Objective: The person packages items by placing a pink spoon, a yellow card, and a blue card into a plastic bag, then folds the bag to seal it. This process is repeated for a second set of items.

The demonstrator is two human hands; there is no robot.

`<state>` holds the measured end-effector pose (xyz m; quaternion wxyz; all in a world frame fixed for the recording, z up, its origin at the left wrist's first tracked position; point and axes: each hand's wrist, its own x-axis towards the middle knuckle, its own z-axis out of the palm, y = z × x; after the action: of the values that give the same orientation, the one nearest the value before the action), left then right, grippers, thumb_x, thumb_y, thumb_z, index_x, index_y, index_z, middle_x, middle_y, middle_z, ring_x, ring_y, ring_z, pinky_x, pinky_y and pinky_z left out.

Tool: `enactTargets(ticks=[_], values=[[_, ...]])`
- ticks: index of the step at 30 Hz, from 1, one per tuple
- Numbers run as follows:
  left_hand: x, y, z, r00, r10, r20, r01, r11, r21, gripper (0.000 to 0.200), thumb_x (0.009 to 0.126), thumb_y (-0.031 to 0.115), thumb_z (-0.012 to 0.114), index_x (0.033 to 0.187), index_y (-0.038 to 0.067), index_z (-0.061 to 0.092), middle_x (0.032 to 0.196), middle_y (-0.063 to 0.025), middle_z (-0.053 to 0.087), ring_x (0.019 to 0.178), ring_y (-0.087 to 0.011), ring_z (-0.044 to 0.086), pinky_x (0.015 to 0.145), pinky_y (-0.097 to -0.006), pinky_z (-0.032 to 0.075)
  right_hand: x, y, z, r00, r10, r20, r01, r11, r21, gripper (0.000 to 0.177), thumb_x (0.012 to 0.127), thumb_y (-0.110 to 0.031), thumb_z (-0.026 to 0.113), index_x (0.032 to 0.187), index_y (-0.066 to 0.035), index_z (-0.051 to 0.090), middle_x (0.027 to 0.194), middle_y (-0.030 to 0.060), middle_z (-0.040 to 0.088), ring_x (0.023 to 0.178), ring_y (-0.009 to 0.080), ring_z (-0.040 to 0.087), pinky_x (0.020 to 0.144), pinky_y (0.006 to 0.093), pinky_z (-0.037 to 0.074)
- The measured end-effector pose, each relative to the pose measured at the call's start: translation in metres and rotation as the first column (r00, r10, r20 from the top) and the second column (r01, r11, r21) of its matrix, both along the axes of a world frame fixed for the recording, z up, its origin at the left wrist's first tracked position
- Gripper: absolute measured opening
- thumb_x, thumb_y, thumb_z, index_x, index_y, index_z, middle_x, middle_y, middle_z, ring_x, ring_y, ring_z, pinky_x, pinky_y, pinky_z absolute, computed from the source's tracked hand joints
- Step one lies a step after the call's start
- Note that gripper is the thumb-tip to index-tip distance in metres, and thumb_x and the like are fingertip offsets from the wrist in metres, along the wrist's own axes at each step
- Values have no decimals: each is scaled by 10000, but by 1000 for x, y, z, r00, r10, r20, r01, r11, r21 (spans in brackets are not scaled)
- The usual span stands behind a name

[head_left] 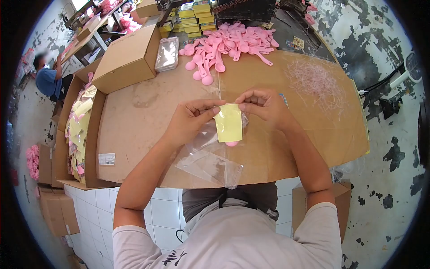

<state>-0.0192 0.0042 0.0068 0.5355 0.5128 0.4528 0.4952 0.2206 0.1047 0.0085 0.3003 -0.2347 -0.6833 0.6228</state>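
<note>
Between both hands hangs a yellow card [229, 124], seemingly in a clear plastic bag, with a small pink rounded end [231, 144] showing below it. My left hand [193, 117] pinches the top left corner between thumb and index finger. At the top right corner, my right hand [264, 108] pinches in the same way. Clear plastic bags [210, 165] lie on the cardboard sheet under the card, close to my body. Beyond my hands is a heap of pink measuring spoons [233, 42].
An open box [101, 148] of packed yellow cards and pink spoons stands at left. Behind it are a closed carton [127, 58] and a stack of clear bags [167, 54]. Thin plastic strips [318, 83] lie at right. A person [49, 80] sits far left.
</note>
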Motion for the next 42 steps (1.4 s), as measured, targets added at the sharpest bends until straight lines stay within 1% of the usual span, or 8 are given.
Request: enactTargets(ticks=[13, 18, 21, 25, 29, 33, 36, 42], values=[[0, -6, 14, 999, 12, -43, -11, 999, 34, 266, 1003, 119, 672, 1239, -2, 666, 1040, -76, 732, 925, -129, 702, 813, -305, 589, -5, -5, 5, 992, 118, -41, -120, 992, -42, 367, 949, 5, 692, 1302, 21, 589, 1073, 79, 705, 964, 129, 682, 834, 286, 558], [-46, -33, 22, 975, 120, -188, -125, 992, -12, 262, 984, 163, 685, 1193, 6, 671, 965, -61, 718, 804, -132, 702, 690, -293, 584, 29, 14, 27, 954, -112, 279, -20, 903, 430, 316, 950, -115, 713, 1228, 20, 648, 1110, 112, 705, 990, 192, 691, 897, 336, 540], [-100, -57, 14, 843, 533, 71, -535, 819, 208, 307, 1031, 251, 627, 1236, 22, 642, 1121, -92, 724, 936, -156, 723, 774, -283, 594, 60, 31, 27, 842, -317, 436, -31, 778, 627, 335, 926, -163, 732, 1208, 6, 670, 1150, 129, 688, 1072, 256, 673, 963, 365, 511], [-104, -62, 35, 591, 555, 586, -775, 592, 222, 476, 1060, 259, 582, 1459, 19, 485, 1252, -96, 689, 1155, -173, 671, 889, -302, 566, 84, 47, 14, 789, -431, 438, 27, 736, 677, 375, 880, -218, 773, 1183, -8, 706, 1193, 159, 670, 1128, 320, 643, 992, 395, 497], [-74, -45, 19, 868, 458, -191, -427, 885, 184, 413, 1040, 284, 604, 1381, 49, 610, 1214, -77, 693, 1031, -160, 689, 888, -313, 545, 91, 50, 10, 717, -439, 542, -94, 710, 698, 353, 834, -174, 796, 1147, -31, 718, 1170, 145, 659, 1102, 328, 633, 949, 399, 502], [-13, -13, 13, 712, 200, -674, -100, 978, 185, 313, 922, 165, 744, 1194, 16, 702, 1036, -60, 689, 868, -136, 659, 788, -295, 533, 85, 49, 13, 747, -449, 490, -16, 724, 689, 294, 806, -105, 803, 1074, -23, 712, 1091, 129, 674, 1027, 318, 643, 898, 398, 504], [5, 13, -3, 489, 238, -839, 62, 950, 306, 213, 903, 145, 752, 1046, -9, 718, 932, -68, 682, 786, -133, 631, 733, -310, 524, 88, 51, 13, 779, -405, 480, 30, 788, 615, 240, 823, -79, 789, 1037, -14, 702, 1028, 109, 682, 952, 265, 648, 865, 378, 505], [-2, 19, -17, 705, 165, -690, -60, 983, 175, 160, 876, 117, 780, 944, -11, 711, 820, -60, 664, 670, -131, 598, 637, -318, 497, 82, 37, 32, 918, -151, 365, -40, 884, 465, 155, 890, -85, 734, 1019, -10, 693, 1017, 78, 690, 907, 180, 637, 812, 332, 512]])
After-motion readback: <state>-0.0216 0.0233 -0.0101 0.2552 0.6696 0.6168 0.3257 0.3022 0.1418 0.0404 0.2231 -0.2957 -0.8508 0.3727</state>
